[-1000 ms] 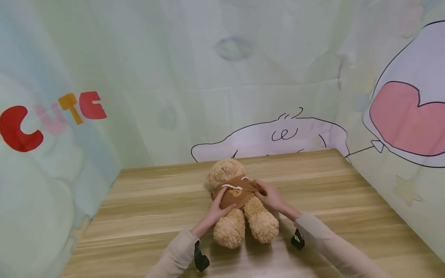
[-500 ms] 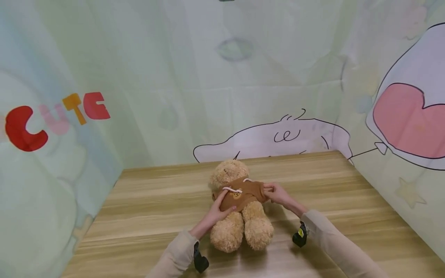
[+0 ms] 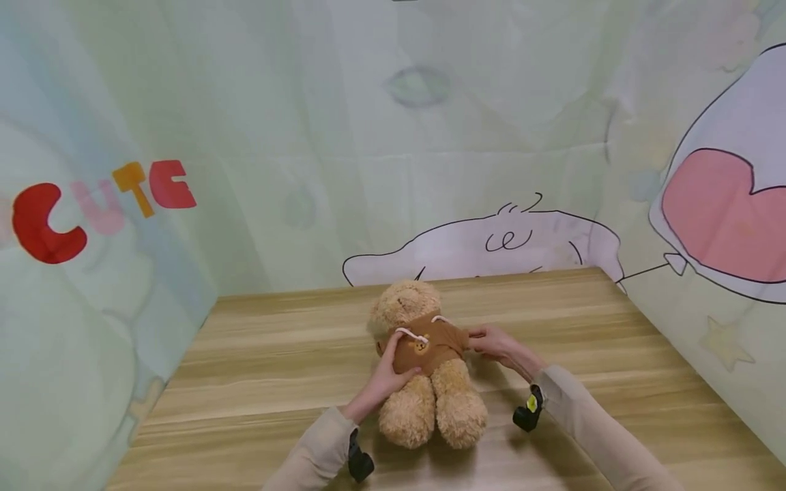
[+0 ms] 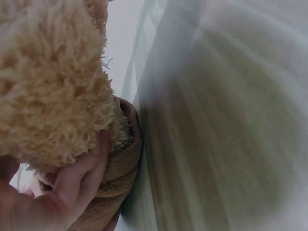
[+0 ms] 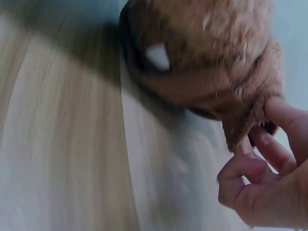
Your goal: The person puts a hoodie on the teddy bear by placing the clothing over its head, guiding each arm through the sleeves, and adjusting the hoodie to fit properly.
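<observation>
A light-brown curly teddy bear point(image 3: 462, 417) lies on its back on the table, head away from me and legs toward me. It wears a brown hoodie point(image 3: 442, 349) with white drawstrings and a small bear-face print. My left hand point(image 3: 387, 375) grips the bear's left-hand side in the head view, thumb across the hoodie's front near the hem. In the left wrist view, fingers point(image 4: 79, 180) press against fur and cloth. My right hand point(image 3: 500, 346) pinches the hoodie's sleeve at the other side; the right wrist view shows thumb and fingers on the sleeve's edge point(image 5: 238, 125).
The wood-grain table point(image 3: 264, 361) extends around the bear on all sides. Printed cloth walls point(image 3: 295, 191) stand at its back and both sides, with cartoon figures and letters. Black wrist cameras point(image 3: 529, 409) hang below the beige sleeves point(image 3: 595, 426).
My right hand has moved outward to the right, drawing the sleeve out sideways. The bear's legs have shifted slightly toward me. My left hand keeps its hold on the bear's side.
</observation>
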The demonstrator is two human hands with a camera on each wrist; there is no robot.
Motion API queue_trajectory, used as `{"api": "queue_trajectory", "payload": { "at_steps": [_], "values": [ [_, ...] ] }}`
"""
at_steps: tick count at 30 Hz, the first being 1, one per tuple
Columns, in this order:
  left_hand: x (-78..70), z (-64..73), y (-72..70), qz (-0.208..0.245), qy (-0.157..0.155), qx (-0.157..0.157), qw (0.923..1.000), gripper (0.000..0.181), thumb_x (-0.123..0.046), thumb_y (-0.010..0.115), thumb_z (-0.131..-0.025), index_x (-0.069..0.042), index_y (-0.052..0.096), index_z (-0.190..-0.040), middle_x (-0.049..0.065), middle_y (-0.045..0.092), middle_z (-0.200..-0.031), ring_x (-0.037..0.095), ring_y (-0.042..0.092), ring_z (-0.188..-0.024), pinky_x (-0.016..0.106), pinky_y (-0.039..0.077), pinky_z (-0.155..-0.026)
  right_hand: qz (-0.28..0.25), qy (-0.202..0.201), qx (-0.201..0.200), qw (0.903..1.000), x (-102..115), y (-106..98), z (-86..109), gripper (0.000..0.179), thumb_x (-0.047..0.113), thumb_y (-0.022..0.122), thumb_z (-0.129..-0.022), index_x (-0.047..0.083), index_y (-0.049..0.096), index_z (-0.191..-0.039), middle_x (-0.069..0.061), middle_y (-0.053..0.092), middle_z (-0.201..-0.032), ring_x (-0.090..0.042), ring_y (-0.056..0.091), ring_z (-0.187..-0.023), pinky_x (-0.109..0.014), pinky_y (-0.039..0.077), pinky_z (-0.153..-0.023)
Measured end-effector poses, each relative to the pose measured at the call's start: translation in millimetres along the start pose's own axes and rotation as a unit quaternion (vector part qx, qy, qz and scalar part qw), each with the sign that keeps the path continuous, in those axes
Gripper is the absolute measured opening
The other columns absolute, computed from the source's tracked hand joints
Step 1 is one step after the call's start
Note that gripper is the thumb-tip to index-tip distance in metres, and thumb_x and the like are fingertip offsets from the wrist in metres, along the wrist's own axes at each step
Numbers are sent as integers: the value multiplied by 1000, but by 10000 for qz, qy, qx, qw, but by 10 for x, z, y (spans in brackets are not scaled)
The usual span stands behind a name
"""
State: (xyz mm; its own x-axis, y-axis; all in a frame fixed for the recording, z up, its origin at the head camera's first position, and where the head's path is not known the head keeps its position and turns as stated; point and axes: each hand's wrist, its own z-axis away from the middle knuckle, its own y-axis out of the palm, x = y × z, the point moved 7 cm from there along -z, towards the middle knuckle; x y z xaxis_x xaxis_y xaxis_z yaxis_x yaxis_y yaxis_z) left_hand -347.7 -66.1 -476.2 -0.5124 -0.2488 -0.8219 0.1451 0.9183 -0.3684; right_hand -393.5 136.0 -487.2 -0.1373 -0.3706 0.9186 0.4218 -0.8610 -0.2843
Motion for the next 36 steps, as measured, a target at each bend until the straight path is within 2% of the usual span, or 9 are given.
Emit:
{"api": "queue_trajectory", "payload": {
  "at_steps": [5,10,16,17,19,22,29,33,36],
  "values": [
    [779,-91,108,-324,1076,-165,9935,70,-29,63,-81,-15,25,-138,-1,37,-138,7,32,-128,20,32,-96,-809,214,430,9956,-95,67,-35,9,8,48,-85,10,56,-84,9,42,-59,-1,37,-50,-15,31,-46],
    [547,-82,79,-11,1022,50,9948,69,-24,63,-82,-9,25,-137,6,36,-140,17,32,-130,32,33,-100,-889,125,1184,9889,-104,135,-13,12,7,44,-87,6,52,-95,4,49,-72,-5,45,-60,-17,39,-54],
    [1731,-199,281,-484,1083,-112,9929,83,-33,71,-74,-18,24,-140,-7,35,-140,5,31,-129,24,33,-98,-651,-34,1512,9864,-26,125,48,34,13,40,-94,-9,39,-120,0,52,-83,-8,49,-68,-19,40,-59],
    [1641,-185,254,-533,1110,-27,9924,84,-32,72,-73,-17,24,-140,-3,36,-141,10,32,-130,29,33,-100,-608,-31,1478,9872,-24,115,52,37,14,40,-94,-9,37,-122,0,52,-83,-7,49,-68,-19,39,-58],
    [1059,-124,155,-439,1392,11,9893,78,-26,70,-76,-12,26,-138,3,38,-139,16,34,-129,27,33,-100,-581,-11,1476,9873,-29,101,52,39,15,40,-93,-10,34,-123,-1,50,-82,-6,47,-65,-17,36,-54],
    [669,-93,98,-259,1651,120,9859,73,-26,67,-78,-12,27,-137,6,38,-140,19,34,-129,33,33,-101,-749,66,1504,9858,-50,78,53,40,13,39,-92,-10,30,-124,-1,48,-81,-4,44,-61,-16,33,-51],
    [1159,-163,211,-448,1563,-100,9866,73,-32,69,-76,-17,32,-137,-7,39,-139,4,34,-127,15,31,-94,-842,90,1479,9854,-45,5,11,13,-2,38,-86,8,45,-81,5,40,-62,-2,32,-50,-16,28,-47],
    [894,-167,162,-365,1157,233,9923,73,-29,71,-74,-17,35,-136,-3,40,-139,13,35,-128,26,37,-95,349,-432,1064,9928,30,-188,-94,19,-3,37,-77,10,36,-62,6,33,-54,-5,22,-46,-20,21,-44],
    [689,-151,146,-125,942,572,9938,72,-25,70,-76,-20,34,-137,-4,39,-140,14,38,-127,28,43,-85,1583,-1275,688,9767,54,-374,-293,27,7,41,-81,12,38,-55,10,32,-50,-3,22,-42,-22,19,-39]
  ]
}}
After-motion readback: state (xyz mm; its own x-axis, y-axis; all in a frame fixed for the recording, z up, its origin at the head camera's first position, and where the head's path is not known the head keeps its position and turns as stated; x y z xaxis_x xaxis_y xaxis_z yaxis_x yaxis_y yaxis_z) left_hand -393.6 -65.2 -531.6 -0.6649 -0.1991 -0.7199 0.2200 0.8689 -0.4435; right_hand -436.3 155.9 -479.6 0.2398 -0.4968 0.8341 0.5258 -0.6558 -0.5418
